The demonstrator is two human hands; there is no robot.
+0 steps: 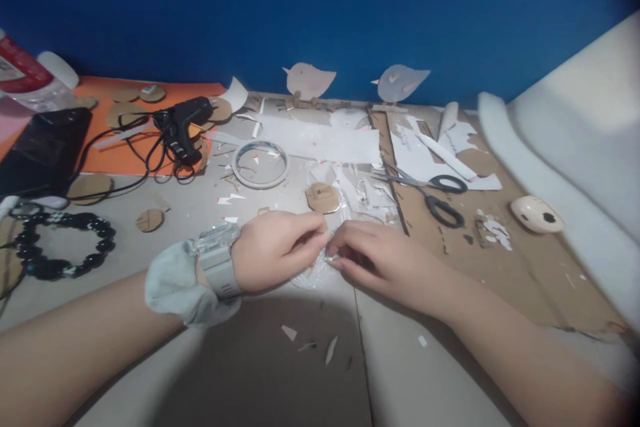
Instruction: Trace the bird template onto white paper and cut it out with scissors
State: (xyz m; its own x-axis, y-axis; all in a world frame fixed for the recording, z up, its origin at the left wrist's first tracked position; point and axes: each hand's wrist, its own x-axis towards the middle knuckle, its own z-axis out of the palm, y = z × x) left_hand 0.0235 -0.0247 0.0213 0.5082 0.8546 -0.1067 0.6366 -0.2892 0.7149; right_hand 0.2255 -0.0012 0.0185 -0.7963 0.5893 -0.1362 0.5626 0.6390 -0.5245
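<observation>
We see two hands, left hand (280, 247) and right hand (383, 255), meeting mid-worktop (413, 373), both pinched, apparently on one crinkled clear plastic piece (309, 278), partly hidden beneath them. Beyond: one tape roll (237, 172), one pair of scissors (446, 183), one glue gun (180, 130), two upright bird cut-outs (311, 82).

Left hand (280, 250) and right hand (373, 253) close together over clear plastic (313, 278)

The fingertips bunch just in front of a cardboard piece (323, 197) on the counter (425, 380); their grip is unclear. Left of that piece lie a tape roll (260, 184) and, farther off, a black glue gun (177, 130). Right of it rest scissors (425, 184). Well behind it are two bird cutouts (310, 81).
</observation>
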